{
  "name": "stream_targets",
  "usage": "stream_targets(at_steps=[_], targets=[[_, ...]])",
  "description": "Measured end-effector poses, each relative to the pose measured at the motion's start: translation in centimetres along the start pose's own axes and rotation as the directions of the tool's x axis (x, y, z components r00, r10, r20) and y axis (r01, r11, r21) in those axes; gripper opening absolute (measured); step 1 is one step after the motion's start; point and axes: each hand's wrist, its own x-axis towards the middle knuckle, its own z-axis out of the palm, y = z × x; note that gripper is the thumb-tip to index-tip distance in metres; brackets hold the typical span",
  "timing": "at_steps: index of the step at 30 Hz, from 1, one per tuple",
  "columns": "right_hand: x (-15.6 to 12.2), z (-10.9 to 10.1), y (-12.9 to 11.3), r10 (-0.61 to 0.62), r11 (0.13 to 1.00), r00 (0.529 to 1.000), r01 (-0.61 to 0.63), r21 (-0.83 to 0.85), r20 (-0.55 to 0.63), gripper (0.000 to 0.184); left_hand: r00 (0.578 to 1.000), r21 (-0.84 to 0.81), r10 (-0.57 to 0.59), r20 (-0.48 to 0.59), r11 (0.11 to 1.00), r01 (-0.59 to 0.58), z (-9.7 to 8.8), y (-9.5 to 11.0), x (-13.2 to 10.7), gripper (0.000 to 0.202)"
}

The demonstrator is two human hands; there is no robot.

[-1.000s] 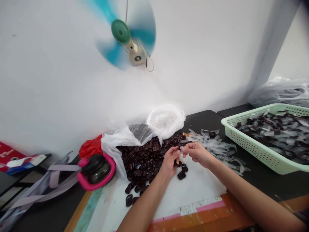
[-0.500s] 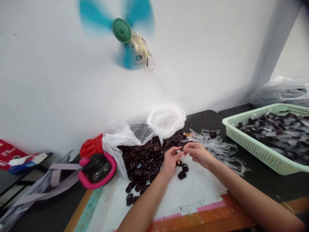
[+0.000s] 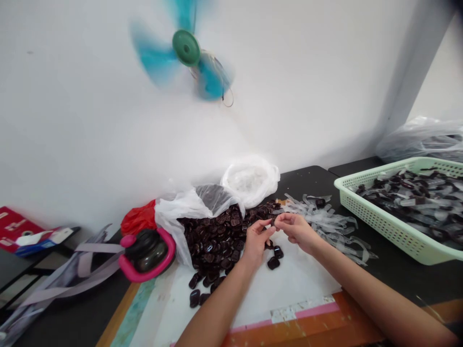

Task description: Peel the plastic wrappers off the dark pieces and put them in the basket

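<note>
I look down at a black table (image 3: 307, 180) from far away. A green plastic basket (image 3: 383, 221) sits at my 2 o'clock. It is full of clear strips (image 3: 405, 202) with dark shiny pieces on them. More of these clear strips (image 3: 325, 224) lie in a messy heap on the table, at 2 o'clock from my hands. A white plastic bag (image 3: 168, 226) lies open at 10 o'clock, and a big pile of dark shiny pieces (image 3: 213, 241) spills out of it. A second white bag (image 3: 249, 180) sits behind the pile, near the wall.

My right hand (image 3: 296, 230) makes a narrow pinch on a small dark piece (image 3: 272, 220), up near the top of the pile. My left hand (image 3: 256, 241) comes in from 7 o'clock, and its fingers (image 3: 264, 225) reach the same spot. I cannot tell if the left hand grips the piece too. The fingers hide most of the piece, so I cannot tell which way it points or which way its long side runs. Three loose dark pieces (image 3: 273, 262) lie just under my hands, on a white sheet (image 3: 296, 279).
</note>
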Motion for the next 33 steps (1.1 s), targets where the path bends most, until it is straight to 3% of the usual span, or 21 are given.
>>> stream_targets(at_steps=[7,18,26,33], targets=[[0.1,0.1,0.1,0.006,1.000,0.999,-0.005,0.018,-0.045,0.031,0.997,-0.093,-0.084,0.000,0.992,0.083,0.0,-0.4,0.0,0.036],[0.0,0.8,0.3,-0.051,0.998,0.989,0.056,0.031,-0.142,0.031,0.998,-0.027,-0.060,-0.001,0.998,0.060,0.2,-0.2,-0.2,0.032],[-0.3,1.1,0.0,0.036,0.993,0.997,-0.029,0.111,-0.067,0.038,0.998,0.069,0.057,-0.040,0.996,-0.054,0.3,-0.3,-0.3,0.030],[-0.1,1.2,0.6,-0.047,0.998,0.992,0.051,0.031,-0.117,0.035,0.991,0.184,0.123,-0.055,0.977,-0.111,0.1,0.3,-0.4,0.033]])
